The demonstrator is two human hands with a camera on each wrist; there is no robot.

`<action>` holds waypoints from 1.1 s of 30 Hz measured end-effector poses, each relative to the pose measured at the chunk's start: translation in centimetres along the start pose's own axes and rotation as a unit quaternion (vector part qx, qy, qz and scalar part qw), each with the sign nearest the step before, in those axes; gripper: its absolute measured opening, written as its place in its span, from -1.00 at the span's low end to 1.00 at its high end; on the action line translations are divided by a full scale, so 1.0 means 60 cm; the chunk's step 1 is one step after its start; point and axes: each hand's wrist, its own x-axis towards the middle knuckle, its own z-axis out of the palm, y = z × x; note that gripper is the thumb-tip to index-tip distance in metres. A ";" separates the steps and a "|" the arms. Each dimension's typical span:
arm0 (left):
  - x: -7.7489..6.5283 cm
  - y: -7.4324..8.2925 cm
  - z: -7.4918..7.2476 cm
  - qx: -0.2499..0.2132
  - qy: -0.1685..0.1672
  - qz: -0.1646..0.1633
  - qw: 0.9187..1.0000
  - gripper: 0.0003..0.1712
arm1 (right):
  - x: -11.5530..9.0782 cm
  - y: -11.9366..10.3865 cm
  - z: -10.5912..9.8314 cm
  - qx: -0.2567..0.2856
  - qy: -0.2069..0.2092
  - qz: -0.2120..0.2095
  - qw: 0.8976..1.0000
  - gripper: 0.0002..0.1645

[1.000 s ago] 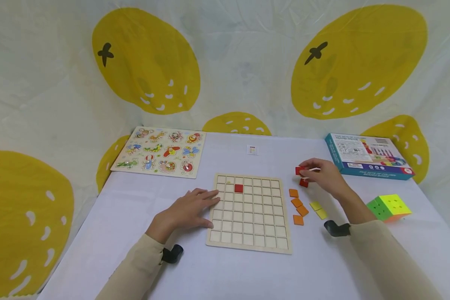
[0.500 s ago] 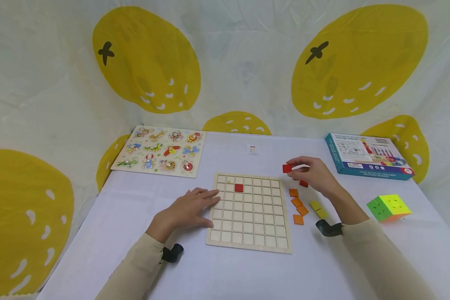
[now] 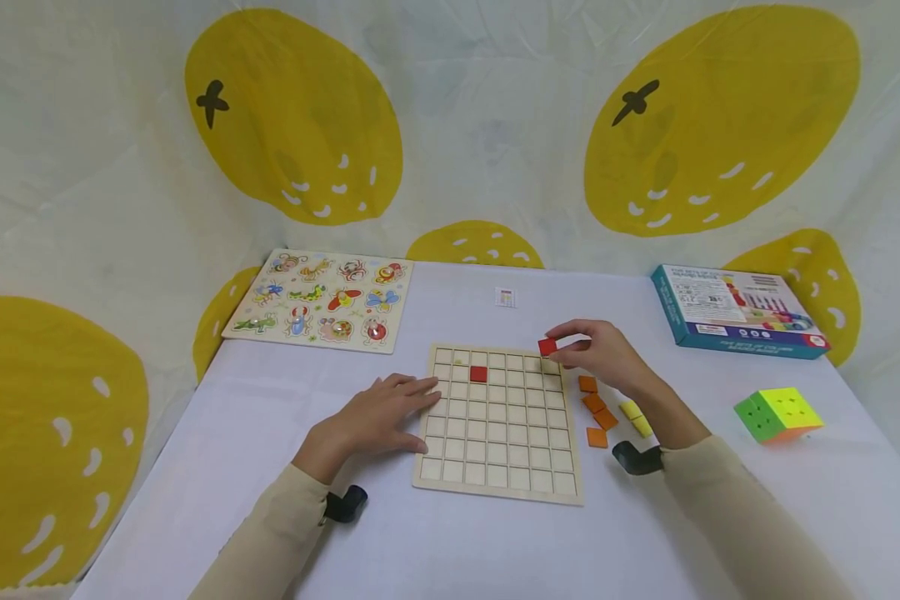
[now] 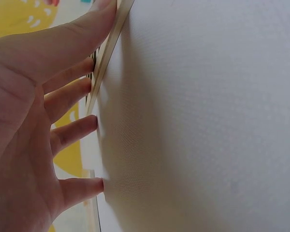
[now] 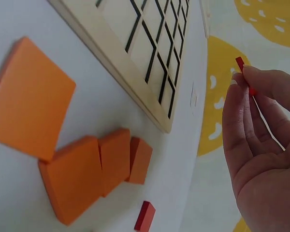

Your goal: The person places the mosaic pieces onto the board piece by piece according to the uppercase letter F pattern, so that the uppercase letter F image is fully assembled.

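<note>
A wooden grid board (image 3: pixel 497 433) lies in the middle of the table with one red tile (image 3: pixel 478 374) in an upper cell. My left hand (image 3: pixel 378 419) rests at the board's left edge, fingers spread and fairly straight; in the left wrist view the thumb and some fingertips touch the rim. Above the board's top right corner, my right hand (image 3: pixel 607 354) pinches a second red tile (image 3: pixel 547 347) between thumb and fingers. Beside the board's right edge lie several orange tiles (image 3: pixel 593 403) and two yellow tiles (image 3: pixel 631 410). Another red tile (image 5: pixel 144 216) shows on the table in the right wrist view.
At the back left lies an insect puzzle board (image 3: pixel 322 302). A small printed card (image 3: pixel 506 297) sits behind the grid. To the right are a teal-edged box (image 3: pixel 742 308) and a puzzle cube (image 3: pixel 778 415). A fruit-print cloth (image 3: pixel 487 125) hangs behind.
My right hand has carried the pinched red tile leftward from the loose tiles to over the board's upper right corner. The left hand has stayed in place.
</note>
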 end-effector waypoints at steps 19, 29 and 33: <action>0.000 -0.001 -0.001 -0.001 0.001 0.005 1.000 -0.05 | 0.019 -0.030 0.080 -0.013 -0.027 -0.024 0.999 -0.54; 0.002 -0.001 0.001 -0.004 0.000 0.013 1.000 -0.06 | 0.032 -0.028 0.107 -0.063 -0.029 -0.042 0.997 -0.57; 0.002 -0.002 0.001 0.001 0.002 0.016 1.000 -0.06 | 0.032 -0.031 0.111 -0.082 -0.026 -0.050 0.995 -0.61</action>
